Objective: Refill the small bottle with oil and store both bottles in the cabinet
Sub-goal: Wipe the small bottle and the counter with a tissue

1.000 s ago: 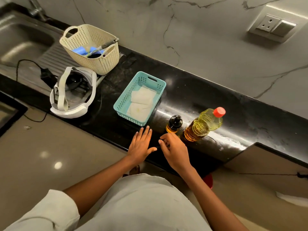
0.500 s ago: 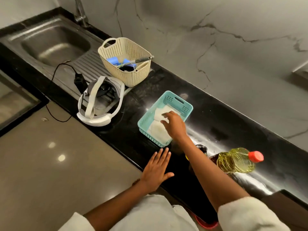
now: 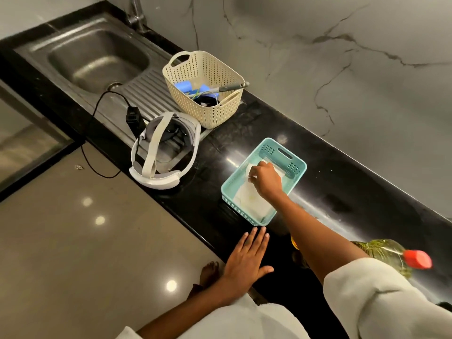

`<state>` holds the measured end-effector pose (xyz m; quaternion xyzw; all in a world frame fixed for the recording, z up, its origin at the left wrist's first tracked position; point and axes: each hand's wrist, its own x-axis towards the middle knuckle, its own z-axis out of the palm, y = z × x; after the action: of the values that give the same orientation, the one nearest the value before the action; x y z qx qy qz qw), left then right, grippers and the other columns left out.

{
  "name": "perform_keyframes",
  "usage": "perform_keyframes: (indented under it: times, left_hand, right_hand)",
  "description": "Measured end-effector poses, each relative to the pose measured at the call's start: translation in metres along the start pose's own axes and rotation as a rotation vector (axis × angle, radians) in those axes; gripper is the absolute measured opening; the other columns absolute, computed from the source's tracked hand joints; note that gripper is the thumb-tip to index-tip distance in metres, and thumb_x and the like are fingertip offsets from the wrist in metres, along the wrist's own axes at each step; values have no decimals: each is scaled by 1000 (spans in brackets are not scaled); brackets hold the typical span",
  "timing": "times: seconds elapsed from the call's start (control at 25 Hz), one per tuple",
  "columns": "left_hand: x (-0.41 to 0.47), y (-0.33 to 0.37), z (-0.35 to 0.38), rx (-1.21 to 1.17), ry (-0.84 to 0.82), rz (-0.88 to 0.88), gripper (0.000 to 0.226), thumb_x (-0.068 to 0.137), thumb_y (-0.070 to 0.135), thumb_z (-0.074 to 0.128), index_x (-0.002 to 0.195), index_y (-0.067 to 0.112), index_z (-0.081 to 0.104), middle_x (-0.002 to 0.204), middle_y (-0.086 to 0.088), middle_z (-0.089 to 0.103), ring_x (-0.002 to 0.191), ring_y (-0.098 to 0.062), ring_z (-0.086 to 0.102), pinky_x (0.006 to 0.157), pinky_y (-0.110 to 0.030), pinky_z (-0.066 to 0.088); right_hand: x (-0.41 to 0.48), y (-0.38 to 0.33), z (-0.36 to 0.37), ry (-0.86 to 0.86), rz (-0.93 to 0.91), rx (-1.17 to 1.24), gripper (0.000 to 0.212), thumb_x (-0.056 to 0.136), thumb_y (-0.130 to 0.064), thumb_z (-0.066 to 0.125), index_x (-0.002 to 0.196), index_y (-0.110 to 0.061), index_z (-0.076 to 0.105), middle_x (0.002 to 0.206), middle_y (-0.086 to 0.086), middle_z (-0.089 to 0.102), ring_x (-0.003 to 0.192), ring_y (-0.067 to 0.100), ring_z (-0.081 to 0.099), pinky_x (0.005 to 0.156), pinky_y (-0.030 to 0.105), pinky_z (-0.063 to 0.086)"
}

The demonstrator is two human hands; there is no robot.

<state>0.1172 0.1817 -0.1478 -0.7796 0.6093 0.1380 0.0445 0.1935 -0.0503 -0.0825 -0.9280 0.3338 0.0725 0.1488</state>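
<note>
Two bottles wait at the right of the counter, neither opened, so the refill itself has not begun; the step in hand looks like fetching paper for wiping or catching drips.

Far left sits the sink, then a white headset on the drainboard and a cream basket just behind it. None of these matter to the job.

Next comes the left hand, flat on the counter's front edge with fingers straight and together, holding nothing. Just beyond its fingertips stands the teal tray. The right hand reaches into it, fingers curled down and pinching the top sheet of paper lying inside. The hands are well apart.

Under the right forearm, only an amber sliver of the small bottle shows; whether its cap is on cannot be told. Just right of it stands the big bottle, yellow oil inside, red cap on. No cabinet is in view.

The next move likely calls for lifting one sheet free without dragging the stack, then bringing the arm back without knocking the small bottle beneath it. After that, both caps must come off before pouring.
</note>
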Motion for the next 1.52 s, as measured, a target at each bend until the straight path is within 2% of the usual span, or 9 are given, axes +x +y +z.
perform_keyframes:
  times: [0.2,0.44,0.6,0.76,0.96,1.08,1.2,1.32,1.52]
  left_hand:
    - [2,1,2,-9,24,-20,98,92,86,49,162,18,49,170,-6,45,156,-24,46,123,-39,46]
    - [4,3,8,34,49,3,96,103,77,34,171,10,26,179,-12,23,165,-30,26,132,-44,32]
    - [5,4,11,45,62,5,95,103,77,35,170,10,28,178,-13,22,165,-31,27,132,-44,30]
    - [9,5,18,9,20,35,94,107,72,28,173,10,5,181,-13,-3,169,-32,1,136,-47,9]
    - [15,10,10,-145,-68,21,95,109,67,36,173,14,-10,180,-8,-20,168,-27,-18,136,-44,-9]
    - [19,18,3,-291,-90,-16,99,107,59,51,173,15,-7,181,-7,-19,168,-26,-17,137,-41,-6]
    - [18,27,-7,-464,-47,-36,95,104,39,68,173,15,6,182,-4,-3,170,-27,-3,138,-40,8]
    - [19,46,-26,-975,-77,-33,77,94,16,77,161,14,41,159,-7,53,150,-22,49,125,-41,43]
    - [21,71,-51,-1648,-256,-283,53,93,45,55,135,15,70,123,-15,79,114,-29,76,94,-41,62]
  right_hand:
    - [-2,5,-3,152,84,229,16,98,-19,75,109,-12,83,111,8,72,107,30,65,79,42,55]
    - [-19,12,-35,424,315,846,16,94,-23,80,105,-12,84,108,2,81,97,21,77,90,48,62]
    - [-71,11,-63,526,277,1092,10,98,-17,76,101,-7,78,101,-1,80,88,24,78,79,46,67]
    - [-163,19,-59,528,236,1278,16,103,-17,70,110,-4,69,111,6,79,95,26,78,77,32,66]
    - [-283,43,-11,562,508,1373,6,103,-26,70,104,-20,71,88,1,74,70,8,65,56,19,51]
    - [-317,58,23,572,759,1415,8,102,-27,70,103,-19,72,88,0,76,69,2,63,61,22,50]
    - [-327,66,42,595,876,1506,10,102,-26,70,104,-16,74,88,3,77,74,8,64,67,26,51]
    - [-324,71,47,611,890,1575,12,104,-24,68,106,-14,75,92,-3,79,85,13,68,73,29,53]
    - [-310,78,44,613,869,1603,14,105,-24,66,108,-12,73,102,4,78,93,17,71,74,27,55]
